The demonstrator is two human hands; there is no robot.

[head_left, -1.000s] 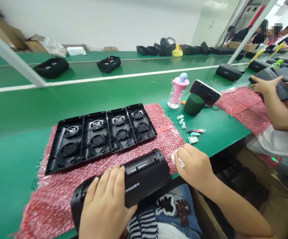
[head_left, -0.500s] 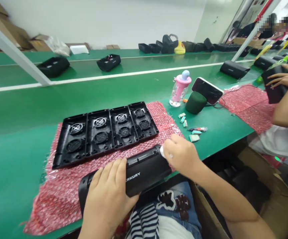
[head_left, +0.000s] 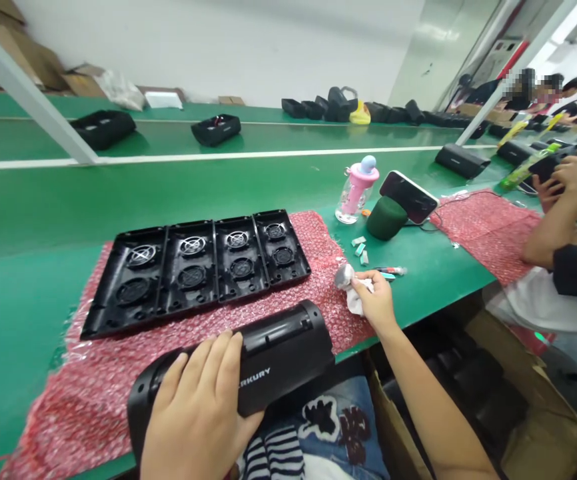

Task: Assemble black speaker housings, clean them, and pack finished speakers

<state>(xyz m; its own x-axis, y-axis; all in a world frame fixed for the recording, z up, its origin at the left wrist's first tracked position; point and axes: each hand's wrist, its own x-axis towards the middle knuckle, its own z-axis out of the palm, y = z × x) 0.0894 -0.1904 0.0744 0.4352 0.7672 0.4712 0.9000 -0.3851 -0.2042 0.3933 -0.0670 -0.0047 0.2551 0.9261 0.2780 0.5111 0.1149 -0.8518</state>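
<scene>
My left hand lies over a long black speaker housing with white lettering, fingers across its top and thumb on its front. The housing rests at the table's front edge, close to my lap. To its right, my right hand pinches a crumpled white cloth with a grey, dirty part, held apart from the housing above pink bubble wrap. Behind the housing, several black plastic panels with round grilles lie side by side on the wrap.
A pink-lidded bottle, a dark green cylinder and a propped phone stand at the back right. Small blocks and a pen lie nearby. A co-worker's arm is at far right. Black housings sit behind.
My right hand has moved the cloth off the housing's right end, out over the bubble wrap. My left hand still holds the housing. The co-worker's hands have shifted.
</scene>
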